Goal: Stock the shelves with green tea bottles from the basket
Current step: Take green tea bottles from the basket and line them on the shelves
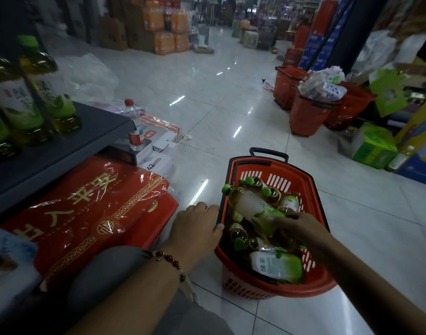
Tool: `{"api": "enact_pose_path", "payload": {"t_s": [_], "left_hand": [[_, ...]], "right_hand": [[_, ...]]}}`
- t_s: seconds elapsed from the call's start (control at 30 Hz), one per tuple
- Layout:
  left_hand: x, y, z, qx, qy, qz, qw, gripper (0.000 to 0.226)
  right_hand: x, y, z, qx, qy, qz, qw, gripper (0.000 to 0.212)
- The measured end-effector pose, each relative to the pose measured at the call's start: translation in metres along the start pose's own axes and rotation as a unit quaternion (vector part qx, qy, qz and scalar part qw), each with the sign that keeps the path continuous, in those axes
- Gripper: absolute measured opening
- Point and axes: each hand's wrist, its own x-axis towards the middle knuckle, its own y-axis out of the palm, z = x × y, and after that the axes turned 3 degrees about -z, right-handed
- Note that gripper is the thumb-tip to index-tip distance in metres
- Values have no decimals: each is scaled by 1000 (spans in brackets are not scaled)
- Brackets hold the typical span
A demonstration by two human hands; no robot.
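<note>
A red plastic basket [314, 189] with a black rim stands on the tiled floor in front of me, holding several green tea bottles. My right hand [301, 226] grips one green tea bottle [253, 206] by its lower end, lifted and tilted with its green cap toward the upper left. My left hand [195, 226] rests on the basket's left rim, thumb over the edge. On the dark grey shelf [91, 131] at the left stand several green tea bottles [50, 93] upright.
Red wrapped gift boxes [91, 213] lie under the shelf beside my knee. A red-capped water bottle [134, 126] and white boxes sit on the floor behind them. More red baskets [306, 114] and a green carton [374, 146] stand at the right. Stacked drink crates fill the far aisle.
</note>
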Motion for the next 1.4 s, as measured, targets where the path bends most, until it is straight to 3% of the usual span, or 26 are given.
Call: {"api": "enact_pose_path", "payload": {"t_s": [0.07, 0.13, 0.3, 0.4, 0.5, 0.67, 0.83, 1.13, 1.2, 1.3, 1.4], "left_hand": [[-4, -6, -5, -91, -42, 8, 995, 44], [-6, -12, -7, -218, -104, 9, 970, 46], [-14, -33, 5, -486, -194, -54, 850, 51], [-24, -56, 20, -562, -211, -97, 794, 68], [-37, -84, 36, -602, -240, -174, 741, 59], [-66, -118, 84, -580, -269, -273, 719, 55], [-105, -140, 136, -550, -278, -337, 712, 43], [-146, -172, 225, -448, -320, -338, 764, 64], [-150, -175, 239, -434, -321, -359, 761, 60], [-150, -182, 257, -412, -328, -399, 751, 68], [-144, -186, 274, -360, -331, -437, 755, 75]], "right_hand": [[-13, 17, 8, 72, -4, 16, 997, 46], [-23, 36, 20, 133, -11, 36, 990, 49], [-39, 82, 58, 215, -54, 75, 972, 36], [-47, 108, 83, 216, -96, 94, 967, 25], [-53, 138, 109, 168, -151, 113, 968, 37], [-57, 190, 150, 114, -211, 174, 955, 48], [-65, 249, 183, 57, -274, 221, 934, 41], [-53, 361, 227, 56, -343, 275, 897, 36], [-47, 379, 234, 35, -379, 279, 882, 42], [-42, 401, 247, 37, -416, 298, 858, 36], [-34, 422, 260, 31, -469, 255, 845, 39]]}}
